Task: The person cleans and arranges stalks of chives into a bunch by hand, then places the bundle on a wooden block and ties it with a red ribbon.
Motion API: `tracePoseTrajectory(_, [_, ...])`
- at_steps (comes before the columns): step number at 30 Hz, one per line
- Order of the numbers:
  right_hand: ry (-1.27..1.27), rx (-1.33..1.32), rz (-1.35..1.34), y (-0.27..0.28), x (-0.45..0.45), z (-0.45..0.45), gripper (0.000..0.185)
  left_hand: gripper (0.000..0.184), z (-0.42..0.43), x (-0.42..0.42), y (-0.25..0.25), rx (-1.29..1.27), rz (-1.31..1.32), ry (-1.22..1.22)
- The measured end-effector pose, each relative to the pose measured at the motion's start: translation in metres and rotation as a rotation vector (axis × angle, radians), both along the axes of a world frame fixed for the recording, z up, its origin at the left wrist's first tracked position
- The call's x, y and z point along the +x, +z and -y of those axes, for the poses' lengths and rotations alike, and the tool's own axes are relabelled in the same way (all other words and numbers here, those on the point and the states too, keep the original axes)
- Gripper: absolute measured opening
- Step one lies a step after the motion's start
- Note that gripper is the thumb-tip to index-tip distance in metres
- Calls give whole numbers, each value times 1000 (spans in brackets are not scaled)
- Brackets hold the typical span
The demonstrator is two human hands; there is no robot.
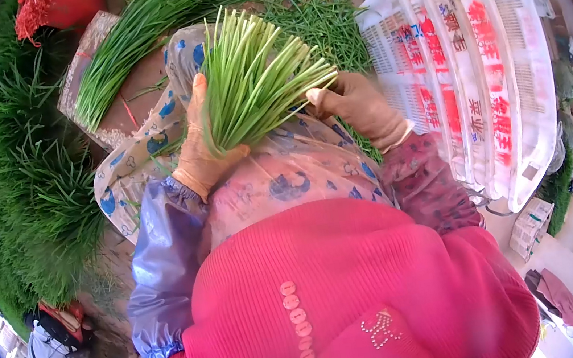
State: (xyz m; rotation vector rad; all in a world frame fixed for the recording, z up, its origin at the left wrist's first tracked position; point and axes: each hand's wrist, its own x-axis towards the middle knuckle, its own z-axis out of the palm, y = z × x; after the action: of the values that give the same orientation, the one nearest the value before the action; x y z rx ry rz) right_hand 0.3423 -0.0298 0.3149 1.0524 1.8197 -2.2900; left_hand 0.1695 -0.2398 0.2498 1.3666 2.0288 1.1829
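Observation:
A thick bunch of chives rests above my lap, its pale cut ends fanned toward the upper right. My left hand, in a thin tan glove, is wrapped round the leafy lower part, thumb up along the side. At the right edge of the bunch, my gloved right hand pinches the ends of a few stems between thumb and fingers. Its other fingers are partly hidden. Under the bunch, a clear apron with blue prints covers my lap.
More long chives lie on a low board ahead. Loose trimmings cover the floor beyond my knees. Stacked white plastic baskets stand at right. A big green heap fills the left, with a person behind it.

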Motion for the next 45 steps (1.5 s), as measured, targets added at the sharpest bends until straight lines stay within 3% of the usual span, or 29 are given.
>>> tracePoseTrajectory(4, [-143, -56, -14, -7, -3, 13, 18, 122, 0, 1, 12, -75, -89, -17])
tracePoseTrajectory(6, [-213, -154, -80, -13, -3, 15, 20, 118, 1, 2, 10, -31, 27, 13])
tracePoseTrajectory(8, [-571, -754, -434, -28, 2, 10, 24, 117, 0, 3, 8, -72, 16, -16])
tracePoseTrajectory(9, [-671, -746, -285, -2, -5, 5, 30, 114, 0, 3, 6, -38, 12, -19])
tracePoseTrajectory(11, [-766, -789, -675, -61, 24, -51, 33, 113, -1, 4, 9, -57, 23, -16])
tracePoseTrajectory(12, [-767, -785, -673, -58, 35, -67, 33, 112, -1, 3, 10, -78, 27, -9])
tracePoseTrajectory(14, [-895, -17, -317, -53, 49, -88, 38, 111, -1, 4, 10, -90, 38, 1])
tracePoseTrajectory(15, [-891, -13, -316, -52, 54, -88, 38, 110, -1, 4, 11, -104, 47, 13])
tracePoseTrajectory(17, [-48, 671, 184, -51, 67, -80, 63, 111, -3, 2, 11, -91, 25, 12])
tracePoseTrajectory(18, [-33, 665, 186, -51, 67, -68, 63, 112, -1, 3, 12, -92, 6, 1])
tracePoseTrajectory(21, [351, 512, 131, -55, 38, -19, 94, 114, -3, 5, 19, -74, 107, 21])
tracePoseTrajectory(23, [122, -20, -253, -56, 8, 2, 117, 116, -1, 4, 23, -67, 100, 3])
tracePoseTrajectory(27, [-58, -108, -461, -52, -41, 11, 124, 115, 1, 3, 20, 64, 32, -72])
tracePoseTrajectory(29, [-56, -34, -501, -60, -55, 6, 124, 109, -3, 5, 20, 212, 28, -118])
tracePoseTrajectory(32, [-99, -24, -619, -60, -70, 7, 121, 103, 0, 3, 27, 160, -6, -156])
tracePoseTrajectory(33, [-62, 11, -625, -57, -73, 5, 118, 92, -2, 3, 33, 152, -44, -140])
tracePoseTrajectory(38, [-44, 0, -647, -47, -76, 3, 117, 95, -1, 4, 33, 108, -33, -192])
tracePoseTrajectory(40, [-36, -41, -675, -41, -75, 1, 108, 97, 0, 4, 34, 88, 2, -203])
tracePoseTrajectory(42, [-7, -243, -589, -23, -73, 2, 85, 101, 0, 4, 34, 49, -41, -245])
tracePoseTrajectory(43, [-110, -281, -586, -24, -72, 7, 51, 101, 1, 5, 33, 53, -42, -240])
tracePoseTrajectory(45, [-185, -332, -590, -30, -72, 10, 43, 106, 0, 5, 32, -3, -99, -242])
